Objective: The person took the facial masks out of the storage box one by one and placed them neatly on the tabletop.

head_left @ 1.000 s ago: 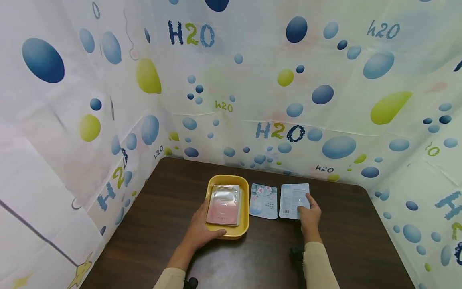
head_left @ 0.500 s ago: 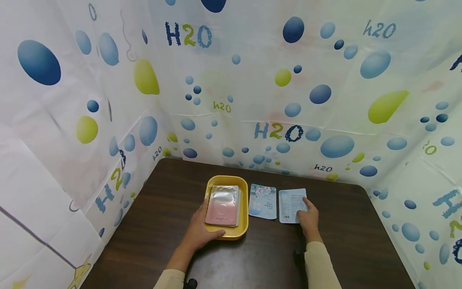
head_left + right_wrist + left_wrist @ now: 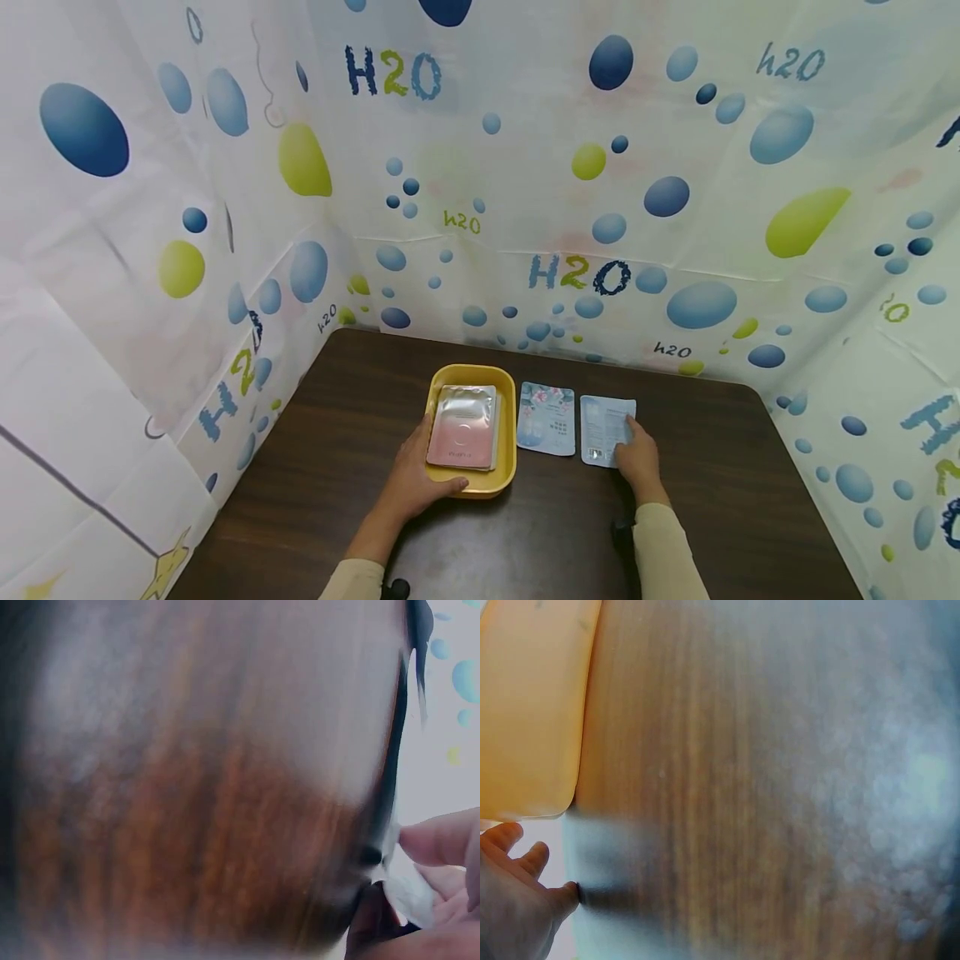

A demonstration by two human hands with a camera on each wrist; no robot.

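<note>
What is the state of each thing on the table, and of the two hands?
Yellow tray: upright, loaded.
Pink packet: lying uppermost in the tray.
Flowered packet: lying flat beside the tray, untouched.
Pale blue packet: pinched at its right side; lifted or not, unclear.
Left hand: curved round the tray's near left corner.
Right hand: pinching the pale blue packet.

In the head view, my right hand [image 3: 639, 457] hides the lower right corner of the pale blue packet [image 3: 597, 437], whose fine print [image 3: 607, 421] is too small to read; the pink packet [image 3: 460, 442] covers most of what lies beneath it in the yellow tray [image 3: 507, 442]. In the left wrist view, the edges cut off the tray and my left hand [image 3: 514, 904]; in the right wrist view, the tabletop [image 3: 187, 787] is blurred and my right hand is cropped.
</note>
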